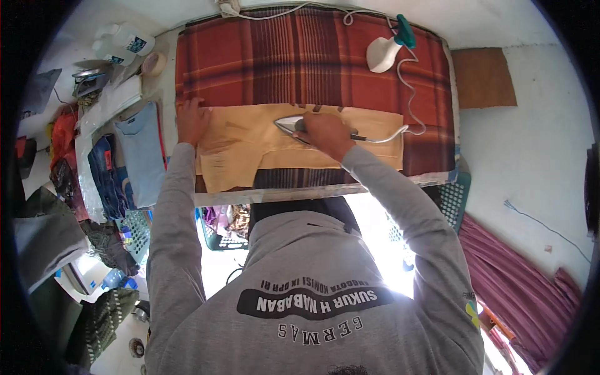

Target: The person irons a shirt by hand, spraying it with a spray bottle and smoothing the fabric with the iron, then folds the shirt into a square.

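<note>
A tan-yellow garment [234, 126] lies spread across the near part of a padded table covered with a red and dark plaid cloth [215, 61]. My right hand [326, 133] is closed around the handle of an electric iron [288, 123], whose pointed soleplate rests on the garment and points left. Its pale cord runs off to the right. My left hand [192, 121] lies at the garment's left end, fingers a little apart, pressing or touching the fabric. The garment has wrinkles near that hand. A sleeve or leg part of it hangs toward the table's front edge.
A white spray bottle [382, 54] with a green head lies at the back right beside the looping cord. To the left are a folded light blue shirt [140, 154], folded jeans [107, 176], a tape roll [153, 64] and white plastic jugs [133, 41]. Green baskets [454, 199] stand below.
</note>
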Demonstrator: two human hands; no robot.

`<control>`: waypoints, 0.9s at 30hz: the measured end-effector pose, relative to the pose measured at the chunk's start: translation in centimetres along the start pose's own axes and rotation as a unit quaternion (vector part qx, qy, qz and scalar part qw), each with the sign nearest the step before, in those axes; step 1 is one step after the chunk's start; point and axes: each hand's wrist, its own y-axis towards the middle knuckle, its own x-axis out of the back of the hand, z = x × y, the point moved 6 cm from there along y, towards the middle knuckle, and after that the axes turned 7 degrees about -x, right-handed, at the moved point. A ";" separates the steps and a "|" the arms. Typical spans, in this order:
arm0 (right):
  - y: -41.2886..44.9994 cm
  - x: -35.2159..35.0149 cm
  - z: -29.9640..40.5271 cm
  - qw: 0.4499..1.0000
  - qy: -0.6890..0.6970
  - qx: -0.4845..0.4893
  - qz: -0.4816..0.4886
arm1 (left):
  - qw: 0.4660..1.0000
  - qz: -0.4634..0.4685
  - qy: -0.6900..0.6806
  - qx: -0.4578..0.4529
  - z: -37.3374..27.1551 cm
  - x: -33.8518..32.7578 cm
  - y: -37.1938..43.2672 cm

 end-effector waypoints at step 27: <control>11.0 -4.3 16.7 0.996 0.019 0.080 -0.016 | 0.936 0.032 -0.349 0.000 6.0 0.6 1.1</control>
